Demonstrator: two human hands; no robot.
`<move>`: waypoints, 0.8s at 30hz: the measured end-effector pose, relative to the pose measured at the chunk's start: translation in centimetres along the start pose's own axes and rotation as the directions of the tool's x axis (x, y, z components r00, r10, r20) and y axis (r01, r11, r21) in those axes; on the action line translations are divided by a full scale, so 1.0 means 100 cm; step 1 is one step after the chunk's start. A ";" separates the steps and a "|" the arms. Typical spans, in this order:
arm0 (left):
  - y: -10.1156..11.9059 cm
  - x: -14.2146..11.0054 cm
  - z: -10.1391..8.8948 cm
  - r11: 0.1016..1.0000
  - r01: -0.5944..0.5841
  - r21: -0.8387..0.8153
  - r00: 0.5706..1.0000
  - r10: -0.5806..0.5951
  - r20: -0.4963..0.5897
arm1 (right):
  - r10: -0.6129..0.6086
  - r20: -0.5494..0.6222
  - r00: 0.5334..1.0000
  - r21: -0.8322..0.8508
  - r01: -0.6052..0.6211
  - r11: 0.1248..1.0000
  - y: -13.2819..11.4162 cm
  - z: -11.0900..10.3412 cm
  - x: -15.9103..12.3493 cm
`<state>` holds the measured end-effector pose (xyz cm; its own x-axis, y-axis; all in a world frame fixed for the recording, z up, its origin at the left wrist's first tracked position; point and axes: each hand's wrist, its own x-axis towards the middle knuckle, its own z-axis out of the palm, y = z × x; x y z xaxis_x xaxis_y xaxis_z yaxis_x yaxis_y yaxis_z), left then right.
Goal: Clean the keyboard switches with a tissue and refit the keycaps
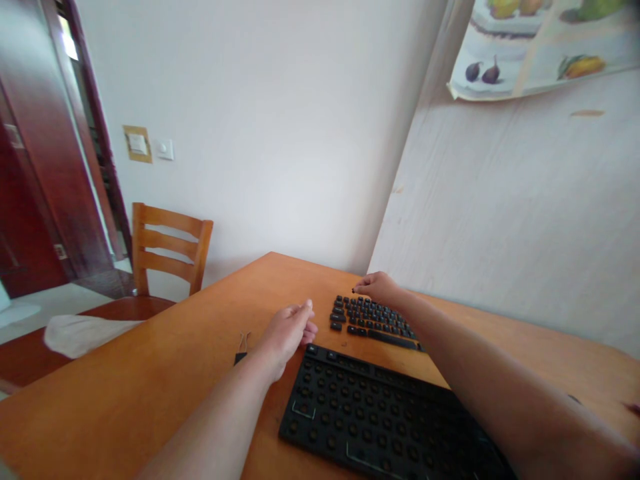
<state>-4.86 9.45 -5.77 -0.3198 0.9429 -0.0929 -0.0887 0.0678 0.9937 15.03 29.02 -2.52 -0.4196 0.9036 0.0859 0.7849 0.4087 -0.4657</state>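
A black keyboard base point(380, 420) with its keycaps removed lies on the wooden table point(150, 393) in front of me. Beyond it, removed black keycaps point(373, 320) are laid out in rows on the table. My right hand point(380, 288) reaches over the far end of those rows, fingers pinched on a small dark keycap. My left hand point(290, 330) rests by the keyboard base's far left corner, fingers loosely curled; I cannot make out anything in it. A black binder clip point(242, 348) lies just left of that hand.
A wooden chair point(167, 248) stands at the table's far left. Something white, cloth or paper, point(83, 333) lies on a lower surface to the left. Walls close in behind and to the right of the table, with a fruit poster point(540, 47) at upper right.
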 end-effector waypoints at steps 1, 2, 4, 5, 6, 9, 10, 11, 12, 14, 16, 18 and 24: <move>0.000 0.000 0.000 1.000 -0.004 0.001 1.000 0.004 0.000 | -0.014 -0.007 1.000 0.039 0.014 0.999 -0.002 -0.001 -0.007; -0.001 0.001 0.000 1.000 -0.007 0.001 1.000 0.007 0.002 | -0.028 -0.009 1.000 0.077 0.029 0.997 -0.004 -0.002 -0.014; -0.002 0.002 -0.001 1.000 -0.010 0.000 1.000 0.010 0.007 | -0.058 0.001 0.998 0.144 0.057 0.988 -0.009 -0.005 -0.030; -0.002 0.002 -0.001 1.000 -0.011 0.000 1.000 0.011 0.009 | -0.072 0.010 0.997 0.172 0.069 0.983 -0.012 -0.006 -0.039; -0.002 0.002 -0.001 1.000 -0.011 0.001 1.000 0.011 0.009 | -0.084 0.021 0.996 0.195 0.078 0.978 -0.015 -0.007 -0.048; 0.000 0.002 0.000 1.000 -0.005 0.001 1.000 0.005 0.002 | -0.114 0.043 0.993 0.235 0.101 0.967 -0.025 -0.010 -0.074; 0.000 0.002 0.001 1.000 -0.001 -0.002 1.000 0.001 0.000 | -0.125 0.050 0.991 0.245 0.109 0.963 -0.028 -0.011 -0.081; 0.001 0.002 0.001 1.000 0.004 -0.007 1.000 -0.004 -0.001 | -0.137 0.058 0.989 0.253 0.118 0.960 -0.030 -0.012 -0.089; 0.002 0.001 0.002 1.000 0.006 -0.012 1.000 -0.006 -0.001 | -0.151 0.067 0.986 0.261 0.129 0.957 -0.033 -0.012 -0.096; 0.003 0.000 0.002 1.000 0.003 -0.019 1.000 -0.003 -0.003 | -0.177 0.085 0.981 0.271 0.148 0.951 -0.037 -0.012 -0.108; 0.003 -0.001 0.003 1.000 0.000 -0.019 1.000 0.000 -0.007 | -0.197 0.095 0.976 0.267 0.166 0.949 -0.041 -0.011 -0.119; 0.003 -0.001 0.004 1.000 0.001 -0.021 1.000 -0.001 -0.012 | -0.214 0.085 0.973 0.242 0.188 0.952 -0.045 -0.009 -0.130; 0.003 -0.001 0.004 1.000 -0.002 -0.011 1.000 0.002 -0.013 | -0.355 0.057 0.933 0.083 0.350 0.933 -0.060 -0.002 -0.154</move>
<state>-4.49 9.55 -5.42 -0.3322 0.9388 -0.0914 -0.0980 0.0621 0.9932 16.88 12.72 -0.84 -0.6964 0.6906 0.1950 0.5478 0.6871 -0.4772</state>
